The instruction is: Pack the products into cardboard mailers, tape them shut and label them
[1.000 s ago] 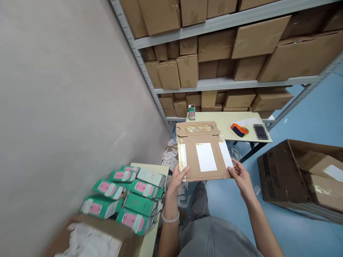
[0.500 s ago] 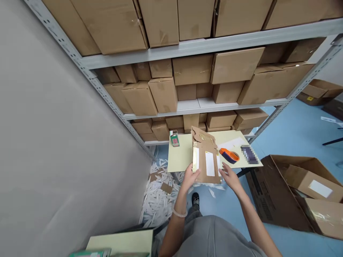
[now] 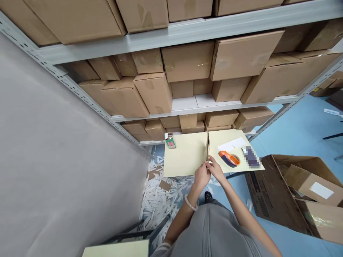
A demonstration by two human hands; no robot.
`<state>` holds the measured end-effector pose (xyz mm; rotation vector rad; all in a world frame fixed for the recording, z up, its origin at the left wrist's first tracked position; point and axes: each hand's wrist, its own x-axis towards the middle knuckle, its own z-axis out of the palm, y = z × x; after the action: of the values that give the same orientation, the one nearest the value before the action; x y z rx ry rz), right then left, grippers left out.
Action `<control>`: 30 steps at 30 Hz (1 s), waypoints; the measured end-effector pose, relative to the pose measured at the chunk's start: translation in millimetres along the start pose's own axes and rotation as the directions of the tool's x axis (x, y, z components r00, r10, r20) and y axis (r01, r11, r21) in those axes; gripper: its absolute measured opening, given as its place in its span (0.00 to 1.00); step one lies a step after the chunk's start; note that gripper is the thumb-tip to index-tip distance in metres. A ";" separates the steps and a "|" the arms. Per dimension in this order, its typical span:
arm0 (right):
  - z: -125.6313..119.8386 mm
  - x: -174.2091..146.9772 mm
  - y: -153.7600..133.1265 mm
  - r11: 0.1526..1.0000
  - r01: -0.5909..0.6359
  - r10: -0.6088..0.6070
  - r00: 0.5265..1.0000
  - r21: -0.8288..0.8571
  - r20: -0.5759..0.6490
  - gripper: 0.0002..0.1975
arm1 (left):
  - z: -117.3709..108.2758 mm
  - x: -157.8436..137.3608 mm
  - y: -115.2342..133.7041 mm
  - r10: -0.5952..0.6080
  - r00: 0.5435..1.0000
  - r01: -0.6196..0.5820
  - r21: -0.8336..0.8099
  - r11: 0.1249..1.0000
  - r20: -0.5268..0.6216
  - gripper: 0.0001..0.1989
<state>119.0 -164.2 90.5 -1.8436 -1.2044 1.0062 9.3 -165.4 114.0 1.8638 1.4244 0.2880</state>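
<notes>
A flattened cardboard box (image 3: 207,147) stands edge-on over the pale table (image 3: 184,157), so only its thin side shows. My left hand (image 3: 202,175) is closed round its near end. My right hand (image 3: 215,169) meets the left there, its fingers pinching the same cardboard. Right of the hands lies an orange and dark blue tape dispenser (image 3: 229,159). Behind it is a white sheet of paper (image 3: 232,144), and a blurred-out dark item (image 3: 252,157) rests at the table's right side. A small green and white box (image 3: 170,140) stands at the far left corner.
Metal shelving (image 3: 187,35) full of cardboard boxes rises behind the table. A grey wall (image 3: 53,160) closes off the left. White paper strips (image 3: 158,200) litter the floor. An open large carton (image 3: 270,200) holding boxes sits at the right.
The cardboard has turned from its broad, labelled face to edge-on. My right hand has moved left from beside it to grip its near end beside my left hand. The view has shifted slightly.
</notes>
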 end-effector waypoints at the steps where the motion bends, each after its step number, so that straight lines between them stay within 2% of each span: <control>1: -2.5 2.9 1.4 1.000 -0.002 0.002 1.000 -0.006 0.015 0.26 | 2.0 0.7 -0.9 0.017 1.000 -0.017 -0.001 1.000 0.012 0.18; 4: -7.7 8.3 7.4 0.997 0.015 -0.012 0.999 -0.075 0.049 0.27 | 6.9 4.3 -10.9 0.132 0.988 -0.123 -0.114 0.986 0.076 0.18; 7: -10.3 8.6 15.3 0.984 0.035 -0.022 0.997 -0.174 0.074 0.26 | 7.6 15.1 -26.0 0.279 0.944 -0.219 -0.298 0.929 0.178 0.15; 10: -14.0 6.6 21.2 0.965 0.047 -0.017 0.993 -0.259 0.114 0.23 | 4.1 32.5 -34.7 0.318 0.927 -0.231 -0.363 0.903 0.199 0.17; 13: -20.9 7.7 23.2 0.922 0.020 0.033 0.991 -0.386 0.131 0.20 | -2.7 47.9 -32.0 0.254 0.953 -0.195 -0.305 0.932 0.167 0.21; 18: -37.4 16.8 26.9 0.868 -0.036 0.099 0.990 -0.496 0.101 0.18 | -24.3 56.5 -17.0 0.151 0.976 -0.129 -0.140 0.982 0.155 0.10; 19: -40.5 18.2 28.6 0.868 -0.040 0.101 0.990 -0.495 0.097 0.17 | -29.3 58.0 -14.2 0.115 0.986 -0.102 -0.111 0.989 0.121 0.11; 21: -45.6 19.8 32.3 0.871 -0.046 0.104 0.990 -0.489 0.094 0.17 | -36.5 64.3 -9.2 0.041 0.999 -0.043 -0.071 0.997 -0.026 0.11; 23: -49.1 19.9 35.7 0.874 -0.051 0.108 0.990 -0.483 0.091 0.17 | -37.1 75.9 -5.3 -0.019 0.978 0.006 -0.059 0.998 -0.209 0.09; 25: -51.3 19.4 38.2 0.877 -0.052 0.108 0.990 -0.478 0.090 0.16 | -30.0 91.3 -2.9 -0.071 0.952 0.049 -0.082 0.995 -0.298 0.16; 28: -54.0 19.2 40.2 0.882 -0.054 0.102 0.992 -0.468 0.077 0.16 | -11.4 112.6 -2.3 -0.127 0.972 0.086 -0.204 0.975 -0.197 0.32; 30: -56.9 19.9 40.7 0.882 -0.059 0.097 0.994 -0.467 0.057 0.16 | -0.9 120.8 -3.3 -0.132 0.986 0.099 -0.278 0.956 -0.105 0.33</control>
<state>190.4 -166.5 76.4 -2.2525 -1.5324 0.8911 49.0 -56.1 81.1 1.5566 1.4878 0.5206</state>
